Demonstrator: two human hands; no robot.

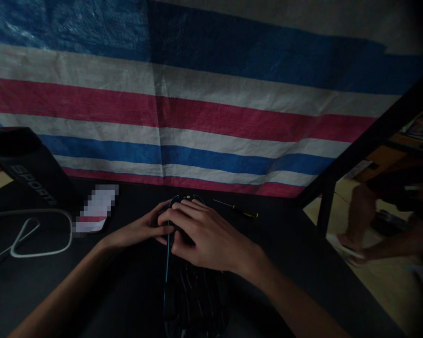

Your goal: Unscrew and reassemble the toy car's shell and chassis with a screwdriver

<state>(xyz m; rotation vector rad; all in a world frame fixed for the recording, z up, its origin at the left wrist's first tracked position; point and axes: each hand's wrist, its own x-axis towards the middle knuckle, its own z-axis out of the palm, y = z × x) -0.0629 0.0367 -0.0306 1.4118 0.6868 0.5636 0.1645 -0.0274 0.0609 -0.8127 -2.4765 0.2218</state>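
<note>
A long black object with a thin blue edge (197, 300) lies on the dark table in front of me, its far end under my hands. Ribbed shapes and a small red dot show on its near part; its exact kind is too dark to make out. My left hand (152, 226) grips the far left side, thumb across the blue edge. Over the top of the same end, my right hand (207, 234) has its fingers curled round it, covering most of that end. Beyond the right hand lies a small screwdriver (244, 213) with a yellow and black handle.
A phone (97, 209) lies at the left, beside a black container marked SPORT (31, 169). A white cable (42, 255) loops over the table's left side. Striped sheeting (197, 112) hangs behind. Past a dark frame post (326, 211), another person's arms (359, 239) show at the right.
</note>
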